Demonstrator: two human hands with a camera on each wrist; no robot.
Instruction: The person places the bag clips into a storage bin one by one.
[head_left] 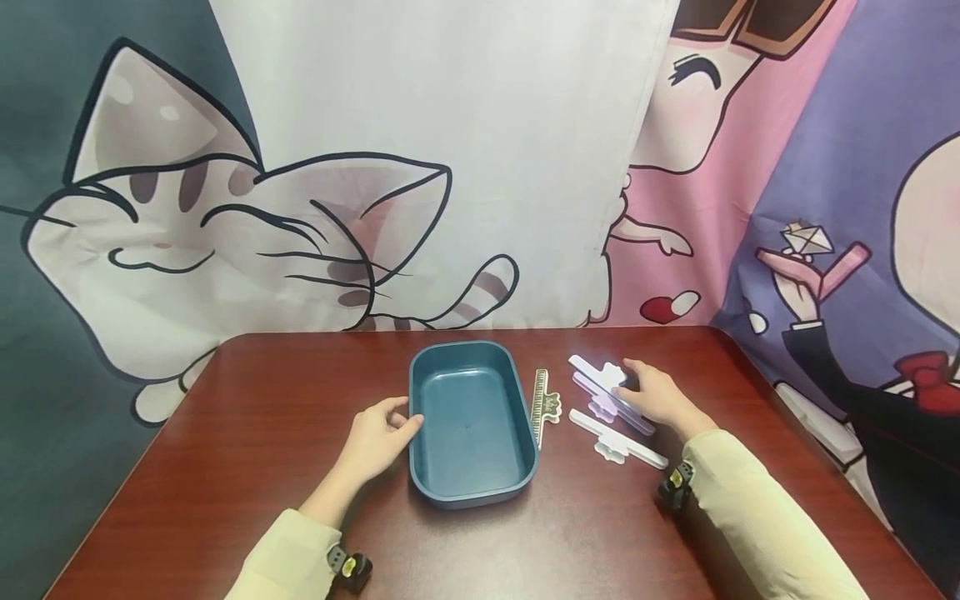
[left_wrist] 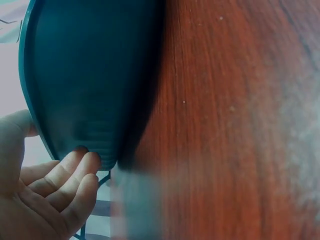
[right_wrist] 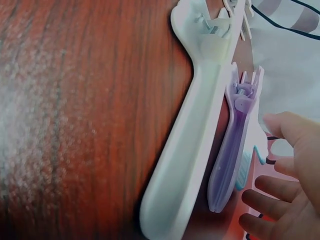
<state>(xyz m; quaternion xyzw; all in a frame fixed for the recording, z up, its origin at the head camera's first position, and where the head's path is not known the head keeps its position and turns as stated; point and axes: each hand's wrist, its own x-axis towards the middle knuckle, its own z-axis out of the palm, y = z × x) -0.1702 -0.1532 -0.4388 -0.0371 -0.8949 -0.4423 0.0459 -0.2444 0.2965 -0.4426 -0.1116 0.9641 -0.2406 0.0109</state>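
Observation:
A blue rectangular plastic bin [head_left: 468,433] stands on the table. My left hand [head_left: 375,437] holds its left side, thumb over the rim and fingers against the outer wall [left_wrist: 95,100]. To the right of the bin lie several sealing clips. My right hand [head_left: 663,400] hovers at the far white clip [head_left: 611,372], its thumb and fingers spread apart in the right wrist view. A purple clip [head_left: 602,406] lies beside that one, and a nearer white clip [head_left: 618,438] lies in front. In the right wrist view, the near white clip [right_wrist: 180,135] shows its spring.
A dark green and white clip [head_left: 546,407] with ruler-like marks lies close along the bin's right wall. The reddish-brown wooden table [head_left: 300,383] ends at the back against a cartoon-printed cloth [head_left: 525,167].

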